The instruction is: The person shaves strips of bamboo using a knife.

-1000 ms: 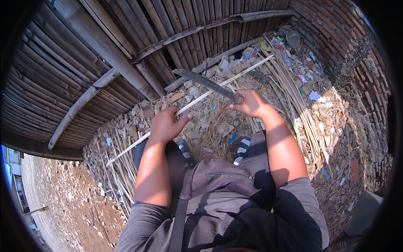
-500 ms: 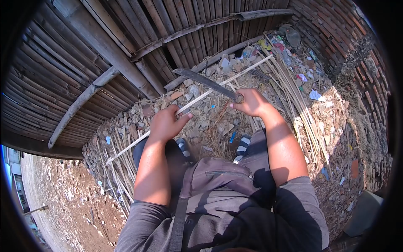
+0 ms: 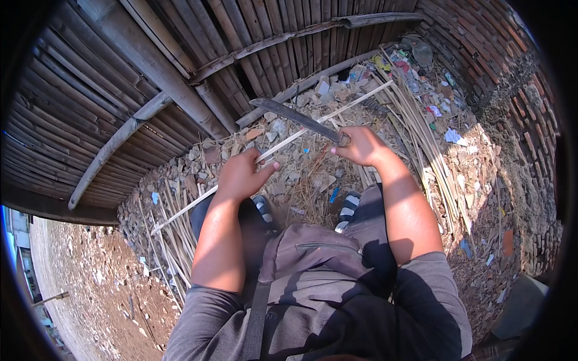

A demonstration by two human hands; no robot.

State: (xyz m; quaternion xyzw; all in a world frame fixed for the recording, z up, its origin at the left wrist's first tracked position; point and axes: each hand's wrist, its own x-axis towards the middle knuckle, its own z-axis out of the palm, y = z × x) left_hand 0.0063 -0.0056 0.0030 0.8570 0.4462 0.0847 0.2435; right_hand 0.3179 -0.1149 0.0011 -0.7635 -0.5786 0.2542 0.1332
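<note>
While left hand [image 3: 239, 174] grips pale strip [image 3: 355, 103], right hand [image 3: 362, 146] holds machete [image 3: 284, 111]

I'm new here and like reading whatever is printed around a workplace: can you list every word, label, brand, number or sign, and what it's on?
None can be read.
Long knife and pale strip: no lettering visible.
Dark bag and grey shirt: no legible text.
Coloured litter scraps: too small and blurred to tell whether they bear print.
</note>
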